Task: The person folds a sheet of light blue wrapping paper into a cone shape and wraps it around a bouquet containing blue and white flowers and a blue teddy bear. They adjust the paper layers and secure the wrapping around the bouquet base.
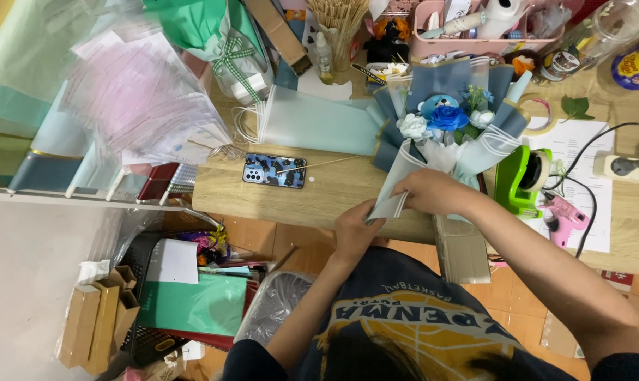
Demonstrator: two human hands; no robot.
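Head view: at centre frame, the left hand [353,229] and right hand [432,192] both pinch the pale wrapping paper [398,185] at the base of a blue flower bouquet [446,118] lying on the wooden table [291,197], right of a phone [274,171].

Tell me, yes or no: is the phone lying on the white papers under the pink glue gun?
No, the phone lies on bare wooden table, left of the bouquet, far from the glue gun.
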